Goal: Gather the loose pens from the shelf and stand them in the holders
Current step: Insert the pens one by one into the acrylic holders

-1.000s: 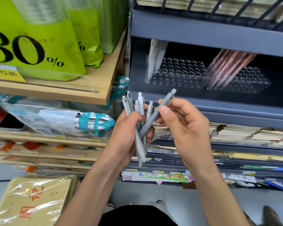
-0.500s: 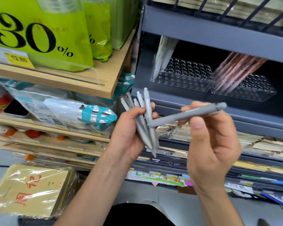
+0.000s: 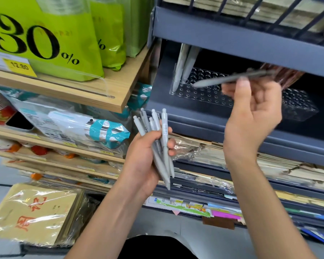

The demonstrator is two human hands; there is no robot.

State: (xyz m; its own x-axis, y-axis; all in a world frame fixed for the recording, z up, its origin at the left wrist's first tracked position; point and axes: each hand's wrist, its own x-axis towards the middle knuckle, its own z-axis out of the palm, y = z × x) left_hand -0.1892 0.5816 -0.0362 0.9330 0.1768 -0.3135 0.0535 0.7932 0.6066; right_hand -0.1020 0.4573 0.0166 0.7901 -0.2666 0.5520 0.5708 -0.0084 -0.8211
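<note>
One grey pen (image 3: 223, 80) has come out of the bundle and now sits at the middle right of the frame. The right hand (image 3: 251, 116) pinches it between thumb and fingertips, and it lies nearly level and motion-blurred, its tip pointing left over the clear holder (image 3: 200, 94). A second ago it still lay crossed against the others low in the centre; half a second ago it was free of them but below the lip of the grey shelf (image 3: 195, 118). The left hand (image 3: 148, 157) stays curled round the remaining pens (image 3: 157, 143), about five, tops up, at centre frame under that lip. Two pale pens (image 3: 185, 66) already stand at the holder's left end, and most holes look free. A second holder (image 3: 299, 107) further right carries pinkish pens (image 3: 288, 77). By my judgement the placing has begun: this pen needs tipping upright, tip down, into an open hole, and the rest follow singly.
</note>
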